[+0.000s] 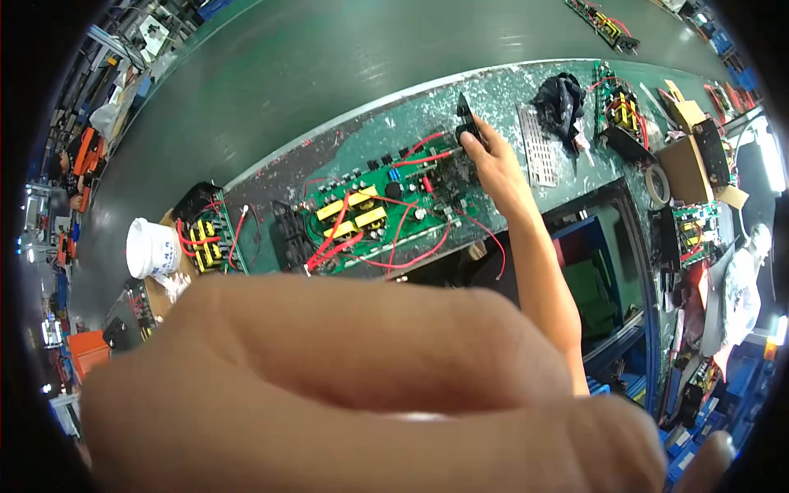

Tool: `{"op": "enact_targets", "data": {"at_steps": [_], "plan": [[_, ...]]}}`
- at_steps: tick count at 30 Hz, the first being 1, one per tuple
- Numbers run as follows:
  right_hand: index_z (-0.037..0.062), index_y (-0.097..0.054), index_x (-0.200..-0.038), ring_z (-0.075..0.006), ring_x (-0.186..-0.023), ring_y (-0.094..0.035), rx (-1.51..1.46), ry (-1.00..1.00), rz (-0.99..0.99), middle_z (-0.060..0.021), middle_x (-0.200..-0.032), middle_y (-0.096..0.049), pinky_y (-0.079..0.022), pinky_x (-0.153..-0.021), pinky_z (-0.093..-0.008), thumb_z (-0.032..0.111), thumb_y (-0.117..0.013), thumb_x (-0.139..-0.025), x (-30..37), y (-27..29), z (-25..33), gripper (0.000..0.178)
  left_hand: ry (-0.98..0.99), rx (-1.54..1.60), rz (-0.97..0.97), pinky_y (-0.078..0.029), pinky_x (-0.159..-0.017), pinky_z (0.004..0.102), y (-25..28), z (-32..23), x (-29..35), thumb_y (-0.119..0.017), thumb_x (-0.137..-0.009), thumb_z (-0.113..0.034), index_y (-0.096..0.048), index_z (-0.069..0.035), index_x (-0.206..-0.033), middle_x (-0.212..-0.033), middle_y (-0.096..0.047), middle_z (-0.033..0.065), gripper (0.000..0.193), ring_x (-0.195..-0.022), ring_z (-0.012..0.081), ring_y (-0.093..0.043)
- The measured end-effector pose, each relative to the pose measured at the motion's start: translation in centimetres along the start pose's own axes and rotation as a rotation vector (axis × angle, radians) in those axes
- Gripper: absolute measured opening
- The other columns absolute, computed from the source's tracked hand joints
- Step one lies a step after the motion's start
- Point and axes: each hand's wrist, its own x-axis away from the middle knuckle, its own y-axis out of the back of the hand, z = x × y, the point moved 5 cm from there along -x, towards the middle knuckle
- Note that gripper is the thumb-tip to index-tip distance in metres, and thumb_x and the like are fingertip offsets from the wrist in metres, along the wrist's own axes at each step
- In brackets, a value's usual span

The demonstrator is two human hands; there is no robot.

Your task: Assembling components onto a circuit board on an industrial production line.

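Observation:
Close up, my left hand (353, 345) fills the lower part of the view, blurred. Its long fingers stretch to the right with a narrow gap between two of them, and nothing shows in them. Beyond it my right hand (496, 168) reaches to the bench and grips a black end plate (465, 113) between thumb and fingers. That plate is at the right end of a green circuit board (374, 177), which carries yellow-wrapped transformers (347, 204) and red wires. At the board's left end stands another black end plate (289, 234).
A white tub (148, 248) stands at left beside another board (207, 242). Right of my right hand are a perforated metal strip (538, 148), a black crumpled bag (560, 107), a tape roll (657, 184) and a cardboard box (686, 168). A dark-framed opening (629, 246) cuts into the near side.

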Motion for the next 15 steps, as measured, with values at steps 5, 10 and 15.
{"op": "enact_targets", "data": {"at_steps": [5,10,15], "plan": [[-0.0041,-0.044,-0.141,-0.0379,-0.122,-0.055,0.390,0.219,-0.184,-0.0280,-0.131,-0.056,-0.041,-0.104,-0.0387,0.036,-0.063,-0.094,1.1,1.9,1.5,0.064,-0.109,0.094,-0.139,-0.040,-0.045,0.0195,-2.5,-1.1,0.7,-0.072,-0.080,-0.014,-0.074,-0.008,-0.077,-0.075,-0.071,0.0026,0.006,-0.053,0.0102,-0.057],[0.0020,-0.060,-0.124,-0.0319,-0.110,-0.061,0.397,0.577,-0.172,-0.0171,-0.118,-0.065,-0.047,-0.093,-0.0393,0.011,-0.065,-0.087,8.6,3.5,8.8,0.039,-0.296,0.051,0.143,-0.053,-0.059,0.0264,-4.7,3.7,0.6,-0.069,-0.076,-0.011,-0.074,-0.003,-0.088,-0.087,-0.072,0.0089,0.016,-0.068,0.0190,-0.068],[0.0120,-0.072,-0.086,-0.0193,-0.064,-0.062,0.155,1.156,0.129,-0.0048,-0.081,-0.069,-0.041,-0.048,-0.0244,0.009,-0.066,-0.071,19.7,1.5,18.6,0.016,0.022,-0.279,0.257,-0.055,-0.075,0.0373,-5.4,10.7,3.1,-0.068,-0.081,-0.011,-0.067,-0.004,-0.105,-0.101,-0.068,0.0109,0.025,-0.088,0.0300,-0.067]]}}
